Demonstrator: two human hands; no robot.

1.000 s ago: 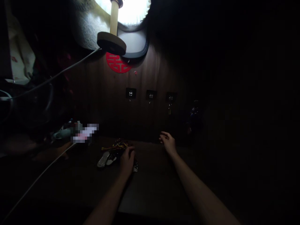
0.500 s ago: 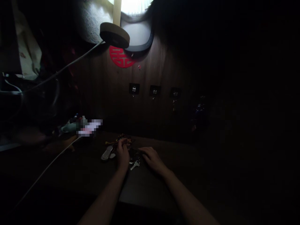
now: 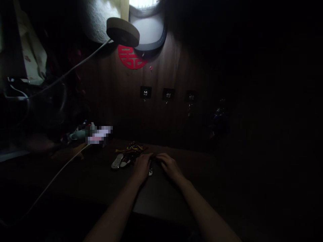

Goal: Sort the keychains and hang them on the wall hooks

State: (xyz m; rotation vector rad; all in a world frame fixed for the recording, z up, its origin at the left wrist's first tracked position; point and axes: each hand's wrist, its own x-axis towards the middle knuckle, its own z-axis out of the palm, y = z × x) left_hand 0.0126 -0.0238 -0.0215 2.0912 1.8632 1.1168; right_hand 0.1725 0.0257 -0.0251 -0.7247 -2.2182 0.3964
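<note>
Over the dark table top, my left hand (image 3: 142,167) is closed, its fingertips curled toward the right. My right hand (image 3: 170,166) faces it with bent, closed fingers, the two sets of fingertips almost meeting. What lies between them is too dark to make out. A bit of a metal key (image 3: 150,172) peeks out beside my left palm; the rest is hidden. To the left of my left hand lies a silvery, rounded fob (image 3: 117,161), with a small pale disc (image 3: 125,162) beside it. Just behind are tangled yellow and brown cords (image 3: 132,148).
A white cable (image 3: 60,171) crosses the table at left toward a blurred-out bright item (image 3: 99,134). Nearby is a greenish tube-like thing (image 3: 77,135). On the back panel are several black hooks (image 3: 145,92) and a red paper cutout (image 3: 131,57). A round lamp base (image 3: 122,32) hangs above.
My left hand has moved right, off the cords and over the keys, covering most of them. My right hand has shifted slightly right. The view has tilted a little.
</note>
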